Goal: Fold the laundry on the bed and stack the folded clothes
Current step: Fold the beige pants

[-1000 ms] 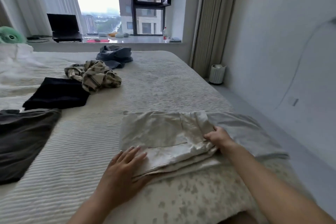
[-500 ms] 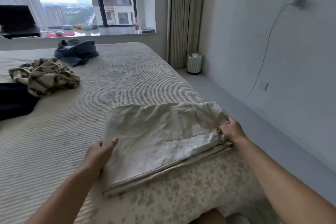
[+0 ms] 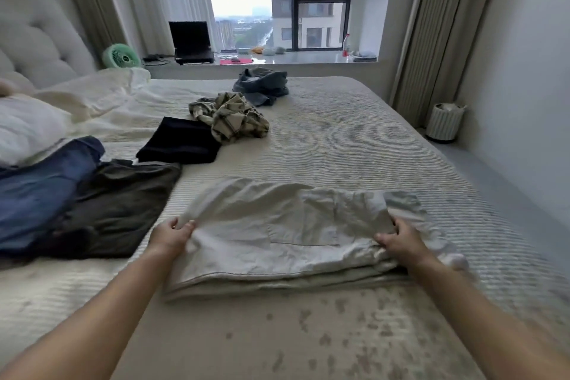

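now, from the head camera, a folded cream garment [image 3: 277,234] lies on the ribbed bed cover [image 3: 354,145] near the front edge of the bed, its layers stacked flat with a patch pocket facing up; the left hand [image 3: 171,237] grips the garment's left edge, fingers curled over the cloth with the thumb on top, and that corner is lifted slightly off the cover; the right hand [image 3: 399,242] grips the right end, fingers bunched into the folds, so both hands hold the same piece at opposite ends; to the left of it lie a flat dark grey garment [image 3: 123,203] and, overlapping its far side, a blue garment [image 3: 40,191]; beyond these sits a folded black piece [image 3: 180,140], and touching its right corner is a crumpled plaid shirt [image 3: 231,117]; further back, just behind the shirt, a heap of denim [image 3: 260,86] rests near the far edge of the bed; a white duvet [image 3: 101,102] is bunched at the headboard side; on the window ledge stand a green fan [image 3: 121,55] and an open laptop [image 3: 191,42]; a small ribbed bin [image 3: 444,123] sits on the floor beside the right curtain.
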